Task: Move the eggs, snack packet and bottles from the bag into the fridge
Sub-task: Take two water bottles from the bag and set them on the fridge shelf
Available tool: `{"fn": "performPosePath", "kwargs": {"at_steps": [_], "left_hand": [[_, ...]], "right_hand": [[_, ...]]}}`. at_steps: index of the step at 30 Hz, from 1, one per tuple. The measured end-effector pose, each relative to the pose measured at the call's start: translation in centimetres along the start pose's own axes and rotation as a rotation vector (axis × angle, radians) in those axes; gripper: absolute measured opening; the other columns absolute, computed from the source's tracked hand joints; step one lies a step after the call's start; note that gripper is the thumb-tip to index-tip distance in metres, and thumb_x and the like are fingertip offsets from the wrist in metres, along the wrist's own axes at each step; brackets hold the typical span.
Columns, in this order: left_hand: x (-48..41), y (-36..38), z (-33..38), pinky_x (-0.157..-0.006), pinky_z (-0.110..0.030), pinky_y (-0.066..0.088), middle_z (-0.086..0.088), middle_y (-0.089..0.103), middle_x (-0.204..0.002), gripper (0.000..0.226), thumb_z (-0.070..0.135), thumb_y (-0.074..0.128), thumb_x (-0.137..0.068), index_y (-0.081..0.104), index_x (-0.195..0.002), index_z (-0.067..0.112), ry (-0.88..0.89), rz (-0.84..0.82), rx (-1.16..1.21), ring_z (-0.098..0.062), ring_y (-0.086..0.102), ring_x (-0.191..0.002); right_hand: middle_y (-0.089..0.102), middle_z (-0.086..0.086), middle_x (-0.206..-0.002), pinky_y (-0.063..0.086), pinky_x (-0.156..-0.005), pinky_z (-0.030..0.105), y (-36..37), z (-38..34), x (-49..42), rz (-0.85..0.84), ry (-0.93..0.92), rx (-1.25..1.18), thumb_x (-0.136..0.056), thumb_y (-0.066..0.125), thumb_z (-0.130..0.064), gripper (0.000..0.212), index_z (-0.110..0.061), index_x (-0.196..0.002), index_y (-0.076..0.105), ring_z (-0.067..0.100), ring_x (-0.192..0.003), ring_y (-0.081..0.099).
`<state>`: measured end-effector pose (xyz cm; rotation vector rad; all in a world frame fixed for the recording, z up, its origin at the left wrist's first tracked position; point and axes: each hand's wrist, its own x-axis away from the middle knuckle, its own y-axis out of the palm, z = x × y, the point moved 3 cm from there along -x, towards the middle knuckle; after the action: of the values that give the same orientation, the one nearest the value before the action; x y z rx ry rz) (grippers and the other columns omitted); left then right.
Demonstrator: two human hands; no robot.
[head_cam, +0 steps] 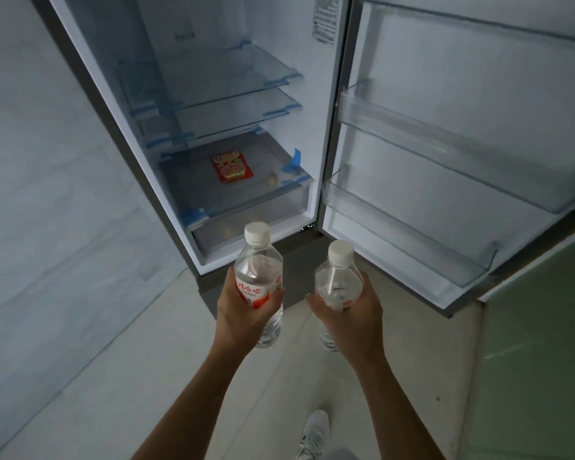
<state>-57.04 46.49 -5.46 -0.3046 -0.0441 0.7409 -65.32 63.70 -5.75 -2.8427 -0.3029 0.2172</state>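
I stand in front of the open fridge. My left hand grips a clear water bottle with a white cap and a red-and-white label. My right hand grips a second clear water bottle with a white cap. Both bottles are upright, held low in front of the fridge's bottom drawer. On the lowest shelf lies a red snack packet, and an egg rests to its right. The bag is out of view.
The fridge door stands open to the right, with clear door racks and a lower rack. Glass shelves sit above. A tiled wall is on the left, a green cabinet on the right. My shoe shows below.
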Motion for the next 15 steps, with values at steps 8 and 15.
{"fn": "performPosePath", "kwargs": {"at_steps": [8, 15], "left_hand": [[-6.7, 2.3, 1.6, -0.075, -0.018, 0.057, 0.007, 0.068, -0.099, 0.058, 0.043, 0.073, -0.068, 0.052, -0.117, 0.020, -0.027, 0.098, 0.012, -0.003, 0.067, -0.090], [-11.3, 0.9, 1.0, -0.072, -0.013, 0.054, 0.010, 0.066, -0.102, 0.062, 0.043, 0.074, -0.069, 0.050, -0.121, 0.022, -0.055, 0.217, 0.003, -0.006, 0.067, -0.093]], "right_hand": [[0.068, -0.010, -0.103, 0.048, -0.073, 0.006, 1.0, 0.4, -11.0, -0.133, -0.017, -0.033, -0.066, 0.092, -0.028, 0.064, -0.021, -0.121, 0.060, 0.001, -0.091, 0.064], [0.067, -0.014, -0.094, 0.047, -0.073, 0.007, 5.3, -0.6, -16.2, -0.228, -0.052, -0.076, -0.067, 0.091, -0.020, 0.051, -0.037, -0.101, 0.058, 0.003, -0.088, 0.064]]}}
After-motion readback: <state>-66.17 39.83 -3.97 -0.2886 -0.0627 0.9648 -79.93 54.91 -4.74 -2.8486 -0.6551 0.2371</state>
